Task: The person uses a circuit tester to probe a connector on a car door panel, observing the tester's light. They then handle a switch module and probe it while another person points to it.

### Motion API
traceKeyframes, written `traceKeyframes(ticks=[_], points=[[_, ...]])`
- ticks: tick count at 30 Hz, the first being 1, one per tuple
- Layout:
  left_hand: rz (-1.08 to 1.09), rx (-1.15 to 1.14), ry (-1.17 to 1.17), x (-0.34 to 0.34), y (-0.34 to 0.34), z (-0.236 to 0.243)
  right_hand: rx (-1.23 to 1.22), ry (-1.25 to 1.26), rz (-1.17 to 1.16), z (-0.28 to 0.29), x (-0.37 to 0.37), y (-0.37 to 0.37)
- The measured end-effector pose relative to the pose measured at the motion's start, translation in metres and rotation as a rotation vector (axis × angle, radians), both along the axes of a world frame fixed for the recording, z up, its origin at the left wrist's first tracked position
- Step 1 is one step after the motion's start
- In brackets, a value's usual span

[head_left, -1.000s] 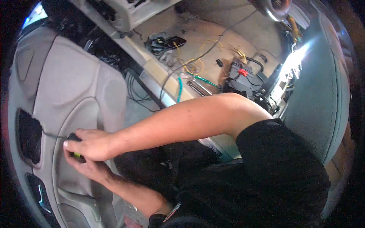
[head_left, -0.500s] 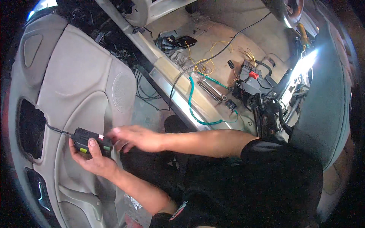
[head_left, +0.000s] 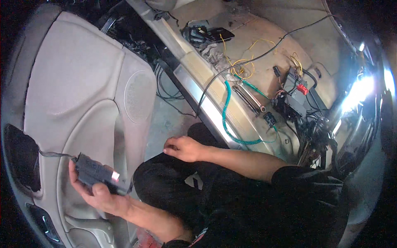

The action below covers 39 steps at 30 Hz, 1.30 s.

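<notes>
My left hand (head_left: 105,200) is wrapped round a black box-shaped electronic module (head_left: 93,171), its thumb pressing against the near side. A small white-and-pink label (head_left: 115,176) sits on the module. From its far end a dark cable (head_left: 56,154) runs into the opening in the grey door panel (head_left: 70,82). Another thin dark lead hangs at the module's near end. My right hand (head_left: 184,149) rests on my black-trousered knee, fingers loosely curled in, with nothing visible in them. A gap separates it from the module.
On the sill and car floor lie a coiled green lead (head_left: 225,111), wrenches (head_left: 252,97), yellow wires (head_left: 244,68) and a grey unit with a red connector (head_left: 302,89). A black cable (head_left: 248,56) crosses the sill. A bright lamp (head_left: 359,91) shines at right.
My right hand has left the module and moved right onto my knee. The left hand has lowered slightly with the module, which is now tilted more. The view has shifted.
</notes>
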State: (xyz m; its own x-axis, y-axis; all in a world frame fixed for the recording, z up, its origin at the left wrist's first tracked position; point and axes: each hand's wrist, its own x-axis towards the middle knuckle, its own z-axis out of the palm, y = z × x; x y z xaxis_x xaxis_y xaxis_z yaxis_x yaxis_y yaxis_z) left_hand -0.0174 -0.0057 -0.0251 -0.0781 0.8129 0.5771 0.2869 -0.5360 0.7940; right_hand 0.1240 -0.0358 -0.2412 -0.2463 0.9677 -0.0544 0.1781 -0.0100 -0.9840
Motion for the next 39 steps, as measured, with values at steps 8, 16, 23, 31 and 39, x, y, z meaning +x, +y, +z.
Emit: traceKeyframes(ticks=[8, 16, 23, 31, 39], points=[[-0.045, 0.021, -0.037, 0.010, 0.007, -0.006, 0.251, -0.339, -0.100, 0.001, 0.023, 0.005], [0.171, 0.111, 0.201, 0.000, 0.005, -0.008, 0.168, -0.402, 0.030, 0.009, 0.026, -0.001], [0.046, 0.047, -0.023, 0.014, 0.004, -0.012, 0.262, -0.548, -0.020, -0.002, 0.032, -0.010], [0.089, -0.008, -0.064, 0.027, 0.008, -0.008, 0.244, -0.562, -0.014, 0.004, 0.033, -0.006], [0.263, -0.077, 0.040, 0.019, 0.005, -0.007, 0.213, -0.542, 0.008, -0.025, 0.025, -0.003]])
